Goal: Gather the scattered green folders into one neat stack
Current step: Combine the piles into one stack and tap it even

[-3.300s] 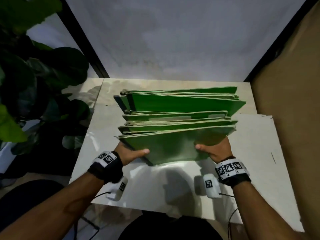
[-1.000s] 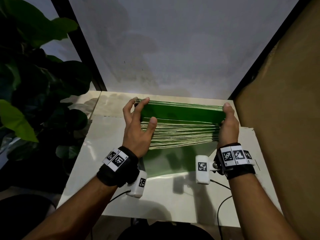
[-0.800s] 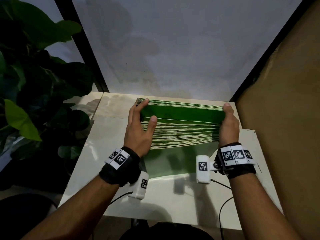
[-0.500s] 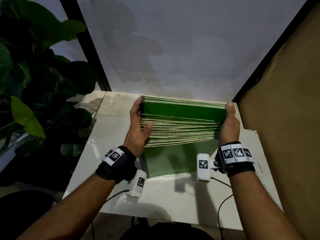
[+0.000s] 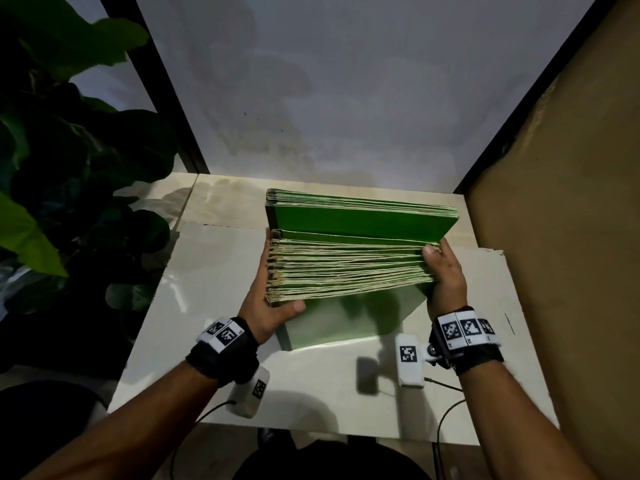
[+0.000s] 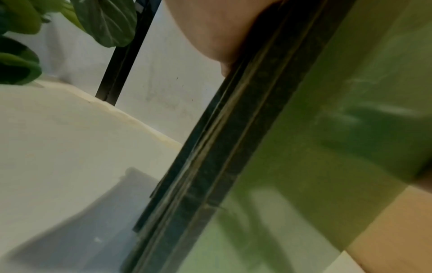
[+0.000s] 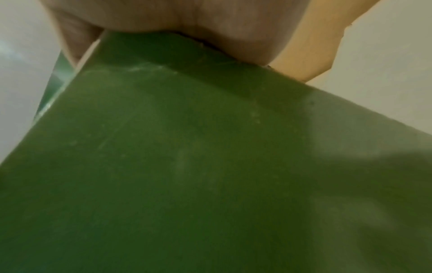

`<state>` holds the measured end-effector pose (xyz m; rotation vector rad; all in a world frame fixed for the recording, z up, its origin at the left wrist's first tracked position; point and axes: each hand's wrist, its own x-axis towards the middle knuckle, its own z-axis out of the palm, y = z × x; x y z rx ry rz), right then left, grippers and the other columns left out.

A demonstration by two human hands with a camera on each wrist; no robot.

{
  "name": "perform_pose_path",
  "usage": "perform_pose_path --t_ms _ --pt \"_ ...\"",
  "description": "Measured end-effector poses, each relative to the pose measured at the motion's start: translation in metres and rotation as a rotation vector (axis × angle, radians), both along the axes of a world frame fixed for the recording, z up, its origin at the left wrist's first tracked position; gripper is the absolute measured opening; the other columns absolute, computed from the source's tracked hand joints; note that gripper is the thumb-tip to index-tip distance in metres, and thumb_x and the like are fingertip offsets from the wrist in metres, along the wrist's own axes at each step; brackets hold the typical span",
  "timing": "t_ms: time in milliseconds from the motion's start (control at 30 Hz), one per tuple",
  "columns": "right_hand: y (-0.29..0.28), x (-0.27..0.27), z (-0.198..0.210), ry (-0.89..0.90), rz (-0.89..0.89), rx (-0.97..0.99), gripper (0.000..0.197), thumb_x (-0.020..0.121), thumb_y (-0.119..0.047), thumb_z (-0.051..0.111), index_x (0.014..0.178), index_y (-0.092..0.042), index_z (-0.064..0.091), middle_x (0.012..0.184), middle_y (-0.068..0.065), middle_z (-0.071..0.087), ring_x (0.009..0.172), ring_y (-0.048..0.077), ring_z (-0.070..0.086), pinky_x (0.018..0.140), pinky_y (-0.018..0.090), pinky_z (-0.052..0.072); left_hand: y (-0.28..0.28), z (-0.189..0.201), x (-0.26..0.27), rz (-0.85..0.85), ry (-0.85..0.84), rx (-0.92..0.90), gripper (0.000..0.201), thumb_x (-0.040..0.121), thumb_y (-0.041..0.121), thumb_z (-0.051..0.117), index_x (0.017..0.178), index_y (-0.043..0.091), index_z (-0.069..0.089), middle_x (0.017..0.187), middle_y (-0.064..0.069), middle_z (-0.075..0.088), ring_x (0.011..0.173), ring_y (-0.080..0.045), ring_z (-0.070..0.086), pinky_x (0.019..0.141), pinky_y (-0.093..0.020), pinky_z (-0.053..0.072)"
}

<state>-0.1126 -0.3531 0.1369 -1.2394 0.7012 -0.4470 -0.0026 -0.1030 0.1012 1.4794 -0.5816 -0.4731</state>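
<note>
Most of the green folders (image 5: 349,268) stand on edge between my hands as one bundle on the white table (image 5: 207,289). My left hand (image 5: 268,306) clasps its left end, thumb curled over the near cover; my right hand (image 5: 445,275) grips the right end, thumb over the top edges. Gathering looks done, but a gap splits the far few from the rest, so closing it and laying the stack flat remain, I judge. Only the left wrist view shows the dark spines (image 6: 210,166) unevenly stepped; my head view alone shows that gap
</note>
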Motion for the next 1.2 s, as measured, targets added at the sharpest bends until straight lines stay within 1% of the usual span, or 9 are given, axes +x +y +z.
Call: perform_pose_path --t_ms 67,167,433,700,800,900,1033,1100,1200 --pt "-0.002 -0.001 -0.002 -0.011 0.019 -0.026 0.082 0.067 -0.06 0.073 0.135 -0.02 0.051 0.13 0.011 0.06 0.118 0.031 0.058 0.102 0.049 0.044 0.003 -0.004 0.004 -0.029 -0.059 0.003 0.124 0.066 0.05 0.078 0.15 0.022 -0.008 0.15 -0.002 0.035 0.138 -0.022 0.037 0.111 -0.036 0.035" --pt "-0.003 0.004 0.002 -0.023 -0.02 -0.09 0.025 0.089 -0.022 0.055 0.111 -0.018 0.065 0.102 0.001 0.071 0.1 0.026 0.062 0.093 0.042 0.046 0.006 -0.008 0.01 -0.017 -0.177 0.024 0.11 0.068 0.05 0.078 0.146 0.047 0.001 0.154 -0.011 0.024 0.14 -0.026 0.032 0.113 -0.05 0.032" --pt "-0.004 0.001 -0.002 -0.039 0.032 -0.033 0.045 0.082 -0.057 0.06 0.104 -0.018 0.07 0.107 0.009 0.069 0.104 0.03 0.062 0.099 0.05 0.043 0.005 -0.006 0.02 0.004 -0.557 0.046 0.084 0.072 0.058 0.068 0.141 0.052 0.02 0.156 -0.021 0.003 0.141 -0.027 0.029 0.108 -0.035 0.038" --pt "-0.016 0.011 -0.007 -0.052 -0.016 -0.037 0.031 0.091 -0.008 0.047 0.086 -0.021 0.075 0.081 -0.007 0.072 0.078 0.01 0.065 0.078 0.031 0.045 0.005 -0.02 0.02 0.061 -0.401 0.102 0.107 0.065 0.066 0.068 0.145 0.048 0.0 0.158 -0.007 0.016 0.143 -0.021 0.027 0.114 -0.045 0.032" --pt "-0.013 0.015 -0.004 -0.056 -0.065 -0.069 0.033 0.092 0.0 0.043 0.082 -0.021 0.067 0.066 -0.015 0.07 0.064 0.0 0.063 0.074 0.027 0.044 0.006 -0.019 0.014 0.084 -0.438 0.13 0.101 0.068 0.072 0.061 0.144 0.051 -0.001 0.16 -0.011 0.009 0.144 -0.021 0.026 0.113 -0.024 0.033" --pt "-0.01 0.014 -0.012 -0.051 -0.109 -0.05 0.019 0.089 -0.027 0.054 0.083 -0.024 0.072 0.086 -0.008 0.072 0.088 0.011 0.066 0.098 0.042 0.047 0.003 -0.017 0.012 0.053 -0.357 0.076 0.105 0.069 0.068 0.064 0.145 0.05 -0.007 0.161 -0.007 0.004 0.145 -0.02 0.025 0.112 -0.026 0.032" --pt "-0.004 0.001 -0.032 -0.133 -0.051 0.004 0.07 0.061 -0.087 0.052 0.099 -0.031 0.07 0.099 -0.005 0.073 0.097 0.016 0.067 0.092 0.034 0.053 0.0 -0.024 0.013 -0.025 -0.122 0.011 0.124 0.067 0.052 0.077 0.15 0.022 -0.01 0.155 -0.008 0.025 0.141 -0.018 0.032 0.114 -0.029 0.031" --pt "-0.005 -0.004 -0.037 -0.186 0.025 -0.026 0.074 0.055 -0.089 0.053 0.102 -0.034 0.069 0.102 -0.007 0.072 0.098 0.013 0.067 0.087 0.028 0.054 0.0 -0.024 0.016 -0.032 -0.103 0.04 0.12 0.064 0.053 0.078 0.148 0.008 0.006 0.143 -0.01 0.04 0.134 -0.018 0.042 0.111 -0.031 0.036" --pt "-0.004 -0.004 -0.032 -0.131 0.112 -0.154 0.071 0.058 -0.088 0.053 0.108 -0.038 0.064 0.102 -0.017 0.069 0.098 0.005 0.064 0.09 0.028 0.05 0.002 -0.024 0.026 -0.029 -0.161 0.094 0.1 0.06 0.057 0.079 0.137 0.026 0.023 0.134 -0.015 0.043 0.128 -0.024 0.046 0.108 -0.044 0.039"
